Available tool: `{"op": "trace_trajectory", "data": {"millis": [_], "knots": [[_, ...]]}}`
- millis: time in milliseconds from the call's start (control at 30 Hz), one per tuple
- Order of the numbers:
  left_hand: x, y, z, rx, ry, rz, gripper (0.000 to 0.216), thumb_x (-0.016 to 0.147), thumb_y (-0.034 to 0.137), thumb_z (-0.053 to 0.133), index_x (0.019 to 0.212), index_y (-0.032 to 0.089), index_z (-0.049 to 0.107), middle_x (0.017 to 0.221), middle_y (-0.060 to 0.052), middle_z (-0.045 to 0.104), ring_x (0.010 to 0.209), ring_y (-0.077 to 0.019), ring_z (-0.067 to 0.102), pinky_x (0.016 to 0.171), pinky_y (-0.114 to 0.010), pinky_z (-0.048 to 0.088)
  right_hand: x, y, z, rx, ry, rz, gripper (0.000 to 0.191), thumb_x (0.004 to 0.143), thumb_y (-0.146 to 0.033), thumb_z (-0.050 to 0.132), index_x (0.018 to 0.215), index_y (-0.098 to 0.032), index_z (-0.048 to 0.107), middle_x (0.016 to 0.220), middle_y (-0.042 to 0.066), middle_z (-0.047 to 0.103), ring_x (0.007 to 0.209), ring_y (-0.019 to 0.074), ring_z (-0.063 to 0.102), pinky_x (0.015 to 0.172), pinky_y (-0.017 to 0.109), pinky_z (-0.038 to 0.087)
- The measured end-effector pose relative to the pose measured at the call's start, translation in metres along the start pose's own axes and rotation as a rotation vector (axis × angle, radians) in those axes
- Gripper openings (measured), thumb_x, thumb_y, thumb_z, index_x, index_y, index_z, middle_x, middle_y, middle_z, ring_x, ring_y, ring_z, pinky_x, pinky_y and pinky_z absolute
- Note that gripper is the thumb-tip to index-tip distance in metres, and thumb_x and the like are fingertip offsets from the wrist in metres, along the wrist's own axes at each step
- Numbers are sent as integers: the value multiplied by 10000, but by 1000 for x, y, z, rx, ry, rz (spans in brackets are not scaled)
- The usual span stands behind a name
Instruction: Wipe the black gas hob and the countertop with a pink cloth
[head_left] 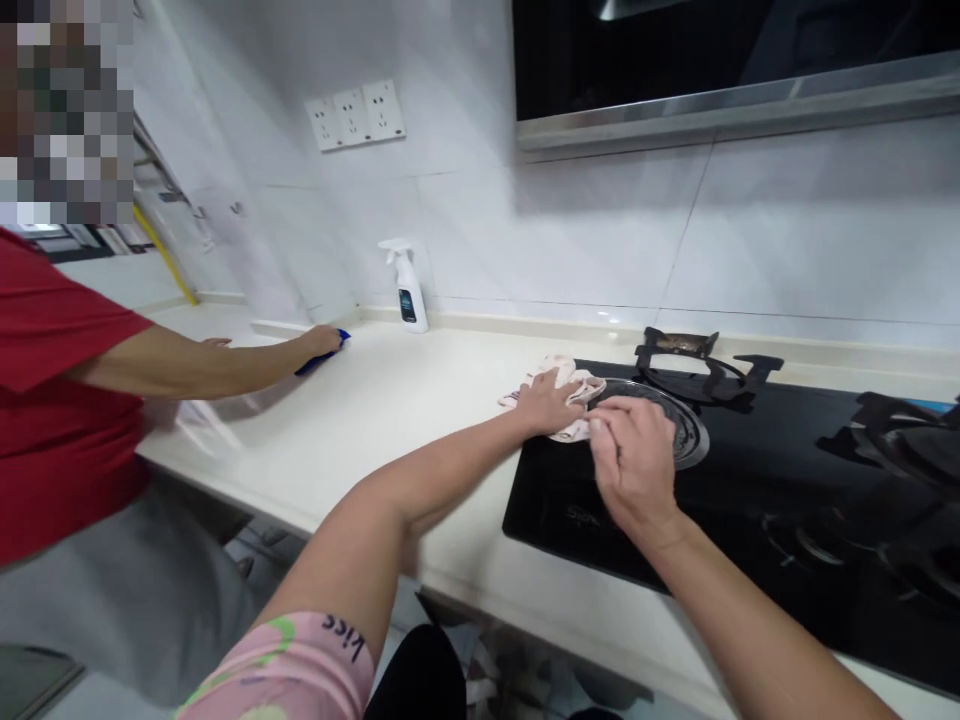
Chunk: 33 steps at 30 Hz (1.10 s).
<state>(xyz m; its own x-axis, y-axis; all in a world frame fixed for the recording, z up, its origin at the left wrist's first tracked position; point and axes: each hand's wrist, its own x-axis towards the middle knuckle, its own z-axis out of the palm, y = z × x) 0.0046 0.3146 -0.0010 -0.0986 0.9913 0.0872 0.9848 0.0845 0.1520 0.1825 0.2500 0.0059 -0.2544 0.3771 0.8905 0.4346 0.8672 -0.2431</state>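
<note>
A crumpled, pale patterned cloth [559, 372] lies across the left edge of the black glass gas hob [570, 500], partly on the white counter. My left hand [549, 405] presses down on it, its fingers gripping the fabric beside the round burner. Close to the cloth's right side is my right hand [636, 455], over the hob. Its thumb and fingers are pinched together, and whatever is between them is hidden. The burner ring [694, 435] shows partly behind that hand. Its black pan support [705, 370] sits off it, toward the back of the hob.
A white spray bottle [409, 290] stands on the counter [420, 390] against the wall. To the left, a person in a red top [67, 400] has a hand [322, 342] on a blue cloth [319, 365]. The range hood [735, 110] overhangs the hob. Another pan support [885, 420] is at right.
</note>
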Motion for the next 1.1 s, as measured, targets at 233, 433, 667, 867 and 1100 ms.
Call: {"op": "trace_trajectory", "data": {"millis": [233, 433, 667, 867, 1100], "knots": [[-112, 15, -5, -6, 30, 138, 570, 976, 590, 515, 1524, 433, 511, 1699, -56, 315, 1519, -382, 349, 1165, -648, 372, 5, 34, 4, -62, 83, 168, 345, 1046, -371, 413, 890, -225, 684, 1014, 94, 675, 987, 270, 577, 880, 420, 395], [-193, 3, -7, -39, 73, 326, 575, 915, 496, 652, 1478, 404, 576, 1681, -100, 346, 1493, -405, 392, 1132, -627, 421, -2, 39, 9, -66, -9, 165, 333, 1042, -371, 418, 881, -226, 671, 1000, 95, 678, 988, 270, 576, 864, 416, 399], [-235, -56, -16, -47, 86, 379, 624, 901, 469, 736, 1495, 382, 566, 1708, -95, 333, 1522, -381, 386, 1158, -532, 433, -8, 25, 11, -17, -94, 103, 282, 1047, -345, 450, 905, -234, 668, 1009, 74, 674, 979, 256, 562, 848, 398, 382], [-182, -82, -17, 93, 46, 149, 587, 964, 466, 654, 1530, 363, 535, 1702, -101, 352, 1534, -379, 363, 1155, -568, 416, -8, -2, 5, 46, -158, -12, 239, 1065, -290, 470, 923, -215, 646, 979, 55, 661, 930, 220, 551, 842, 384, 370], [-72, -80, -7, 151, 44, -23, 627, 994, 550, 543, 1593, 410, 420, 1717, -63, 321, 1552, -351, 329, 1210, -562, 350, -10, -38, -6, 105, -277, -182, 214, 1046, -199, 491, 901, -200, 648, 988, 61, 640, 936, 207, 532, 856, 391, 362]]}}
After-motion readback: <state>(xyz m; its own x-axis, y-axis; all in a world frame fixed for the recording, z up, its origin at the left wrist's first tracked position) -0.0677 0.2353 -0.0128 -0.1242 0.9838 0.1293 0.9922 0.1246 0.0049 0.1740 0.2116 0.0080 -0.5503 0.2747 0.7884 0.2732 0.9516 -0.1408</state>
